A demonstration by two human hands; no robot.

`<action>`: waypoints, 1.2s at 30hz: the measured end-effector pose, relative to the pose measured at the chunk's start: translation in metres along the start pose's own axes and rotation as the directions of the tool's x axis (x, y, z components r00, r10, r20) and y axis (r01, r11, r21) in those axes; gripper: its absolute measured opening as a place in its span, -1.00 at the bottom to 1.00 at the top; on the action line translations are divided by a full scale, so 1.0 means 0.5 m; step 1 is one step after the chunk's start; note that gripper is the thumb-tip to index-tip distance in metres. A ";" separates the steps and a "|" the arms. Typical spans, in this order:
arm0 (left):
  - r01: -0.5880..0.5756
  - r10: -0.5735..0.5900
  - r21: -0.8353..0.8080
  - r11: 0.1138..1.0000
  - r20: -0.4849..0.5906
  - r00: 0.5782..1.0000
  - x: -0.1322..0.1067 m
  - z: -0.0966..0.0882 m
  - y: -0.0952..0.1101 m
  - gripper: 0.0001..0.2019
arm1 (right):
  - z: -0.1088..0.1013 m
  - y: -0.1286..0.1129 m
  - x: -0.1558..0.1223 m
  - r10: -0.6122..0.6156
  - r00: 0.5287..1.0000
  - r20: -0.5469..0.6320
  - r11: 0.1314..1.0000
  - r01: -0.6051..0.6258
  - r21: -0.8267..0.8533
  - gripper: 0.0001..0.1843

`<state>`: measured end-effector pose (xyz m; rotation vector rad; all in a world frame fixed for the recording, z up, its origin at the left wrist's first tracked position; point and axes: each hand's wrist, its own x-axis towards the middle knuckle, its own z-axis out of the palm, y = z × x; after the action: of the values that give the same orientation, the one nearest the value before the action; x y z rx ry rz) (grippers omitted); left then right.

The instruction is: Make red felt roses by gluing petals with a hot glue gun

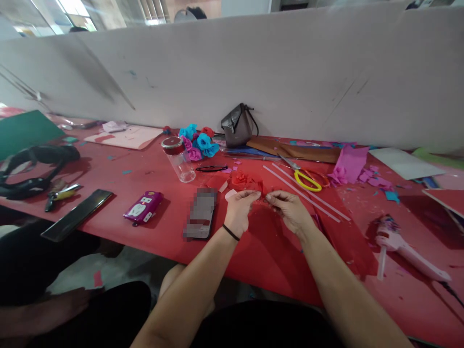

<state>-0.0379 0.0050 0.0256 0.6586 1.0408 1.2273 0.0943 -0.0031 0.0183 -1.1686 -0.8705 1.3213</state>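
Observation:
Both my hands meet over the red table (145, 232) and pinch one small piece of red paper (261, 198) between them. My left hand (239, 209), with a black band on the wrist, grips its left end with closed fingers. My right hand (289, 208) grips the right end, fingers also pressed together. A finished red paper rose (240, 181) lies just beyond my fingertips. A sheet of red paper (268, 246) lies under my wrists.
A phone (200, 213) lies left of my left hand, with a purple power strip (142, 207) and a black ruler (77, 214) further left. A glass jar (179, 158), blue and pink paper flowers (198, 143), a grey bag (237, 125), yellow scissors (303, 178), white sticks (308, 193) and a pink glue gun (406, 249) surround them.

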 end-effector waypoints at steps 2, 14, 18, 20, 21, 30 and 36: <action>-0.010 0.011 0.022 1.000 -0.032 0.999 0.003 -0.002 0.005 -0.87 | -0.003 -0.002 0.003 0.004 1.000 -0.031 0.999 -0.002 0.037 -0.67; -0.042 0.070 0.200 0.979 -0.135 0.988 0.042 0.001 -0.014 -0.88 | -0.043 -0.013 0.033 -0.162 0.947 -0.277 0.960 0.217 0.179 -0.73; -0.122 0.162 0.252 0.960 -0.146 0.976 0.041 0.004 -0.017 -0.89 | -0.040 -0.018 0.029 -0.107 0.952 -0.286 0.948 0.184 0.259 -0.72; -0.176 0.219 0.267 0.948 -0.141 0.966 0.032 0.007 -0.011 -0.73 | -0.031 -0.016 0.025 -0.083 0.965 -0.248 0.958 0.145 0.246 -0.72; -0.186 0.221 0.249 0.951 -0.122 0.968 0.026 0.009 -0.006 -0.68 | -0.026 -0.014 0.022 -0.071 0.971 -0.228 0.963 0.127 0.239 -0.71; -0.085 0.085 0.005 0.996 0.079 0.993 -0.010 0.006 0.021 -0.76 | 0.012 -0.006 -0.012 0.105 0.993 0.048 0.981 -0.111 0.157 -0.65; -0.084 0.069 0.102 0.991 0.144 0.987 -0.007 -0.001 0.015 -0.78 | 0.004 -0.008 -0.009 0.005 0.997 0.080 0.994 0.003 -0.108 -0.60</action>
<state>-0.0417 0.0034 0.0331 0.8636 0.9762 1.1794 0.0931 -0.0070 0.0232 -1.2064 -1.0102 1.3432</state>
